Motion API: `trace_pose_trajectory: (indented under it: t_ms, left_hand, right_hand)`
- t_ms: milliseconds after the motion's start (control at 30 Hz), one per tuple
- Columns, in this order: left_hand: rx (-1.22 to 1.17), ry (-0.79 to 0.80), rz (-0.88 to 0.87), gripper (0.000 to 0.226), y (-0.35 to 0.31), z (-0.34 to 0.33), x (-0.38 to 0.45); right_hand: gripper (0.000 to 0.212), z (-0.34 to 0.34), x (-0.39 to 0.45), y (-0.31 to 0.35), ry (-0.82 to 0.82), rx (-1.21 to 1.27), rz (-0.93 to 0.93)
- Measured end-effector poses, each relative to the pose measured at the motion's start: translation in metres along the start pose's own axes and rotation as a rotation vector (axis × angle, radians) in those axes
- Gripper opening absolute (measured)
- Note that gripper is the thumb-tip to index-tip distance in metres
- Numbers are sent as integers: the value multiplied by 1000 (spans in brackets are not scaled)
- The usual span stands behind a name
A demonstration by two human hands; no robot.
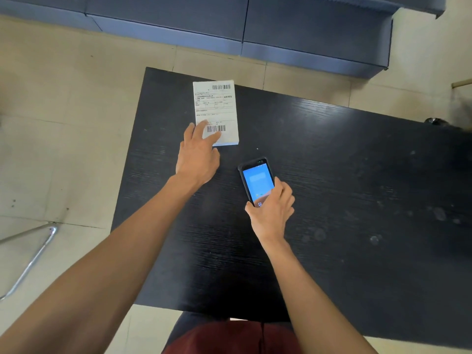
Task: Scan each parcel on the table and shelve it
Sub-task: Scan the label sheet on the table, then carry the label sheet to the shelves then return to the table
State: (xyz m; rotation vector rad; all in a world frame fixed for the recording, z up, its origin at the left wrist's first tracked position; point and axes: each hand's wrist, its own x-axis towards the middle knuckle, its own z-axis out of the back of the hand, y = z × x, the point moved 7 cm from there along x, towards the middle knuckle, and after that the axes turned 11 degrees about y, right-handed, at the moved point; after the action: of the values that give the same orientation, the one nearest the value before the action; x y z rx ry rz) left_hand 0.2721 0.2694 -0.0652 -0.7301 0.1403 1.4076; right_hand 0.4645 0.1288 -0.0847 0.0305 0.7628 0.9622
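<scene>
1. A person stands at a black wood-grain table [332, 200], seen from a head-worn camera looking down over both bare forearms.

2. A single white parcel [216, 108] lies flat near the table's far left corner, its long side running away from the viewer. Its shipping label faces up, with 1 barcode at the far end and 1 at the near end.

3. The left hand [198, 154] reaches to the near left corner of the parcel. Its fingers are straight and slightly spread, the tips resting on the label beside the near barcode; nothing is gripped.

4. The right hand [272, 210] holds a handheld scanner [256, 181] in a dark case, above the table and to the right of the parcel, well apart from it. The fingers are curled round the lower right edge of the device and the thumb lies on its left edge, clamping it. The lit blue screen faces up towards the camera.

5. Beyond the table, blue boxes [281, 29] stand in a row on the pale tiled floor [63, 111].

6. A bent chrome tube [33, 256], part of some furniture frame, shows at the left edge on the floor.

7. At the bottom of the view, dark red clothing [229, 338] covers the person's body, close against the table's near edge.
</scene>
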Motion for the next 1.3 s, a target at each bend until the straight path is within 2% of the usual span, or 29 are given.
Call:
trace_pose_trajectory:
  t_ms: [200, 300, 433, 600, 800, 1000, 1133, 1300]
  left_hand:
    - [23, 45, -26, 44, 4, -1, -3]
    - [40, 52, -68, 48, 6, 3, -2]
    - [-255, -30, -6, 61, 17, 4, -2]
    - [-550, 0, -11, 57, 23, 2, -2]
    - [-623, -42, -41, 55, 24, 4, -10]
    - [-642, -120, -221, 56, -1, 17, -30]
    - [-690, -197, -340, 53, -26, 33, -53]
    - [-669, -227, -423, 55, -62, 43, -76]
  right_hand:
    - [99, 7, 24, 7, 97, -74, 3]
    - [91, 21, 43, 33, 81, -38, 140]
    - [80, 25, 63, 77, 101, 28, 302]
    - [70, 18, 75, 104, 122, 80, 353]
    - [52, 25, 59, 108, -41, -43, 432]
    - [23, 51, 27, 99, -248, 22, 486]
    - [30, 76, 1, 86, -323, 118, 485]
    - [37, 111, -32, 51, -389, 370, 445]
